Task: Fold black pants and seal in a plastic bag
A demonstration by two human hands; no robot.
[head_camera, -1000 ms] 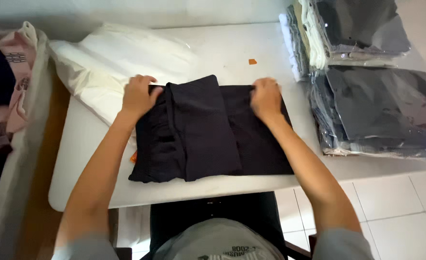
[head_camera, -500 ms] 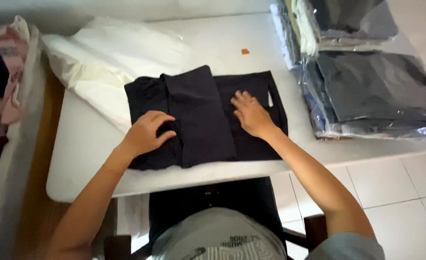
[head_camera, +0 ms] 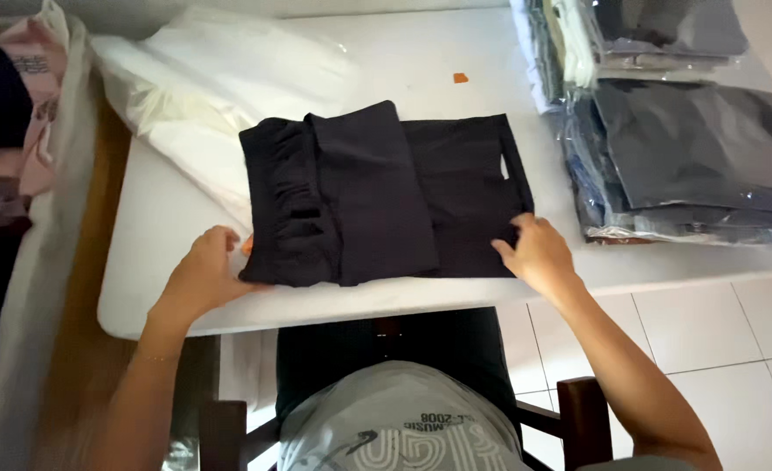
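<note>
Where half a second ago pressed flat on top of the folded black garment [head_camera: 377, 196], now dropped to its near edge by the front edge of the white table [head_camera: 155, 227]: left hand [head_camera: 201, 275] at the near-left corner, fingers curled under; right hand [head_camera: 538, 253] at the near-right corner, fingers pinching cloth. Bagged dark garments [head_camera: 691, 157] stacked along the right edge. Likely readied for lifting or another fold.

One folded dark garment [head_camera: 377, 196] lies on one white table [head_camera: 155, 262]; two hands at its near edge; two stacks of bagged clothes right; one orange scrap [head_camera: 461, 78] far.
</note>
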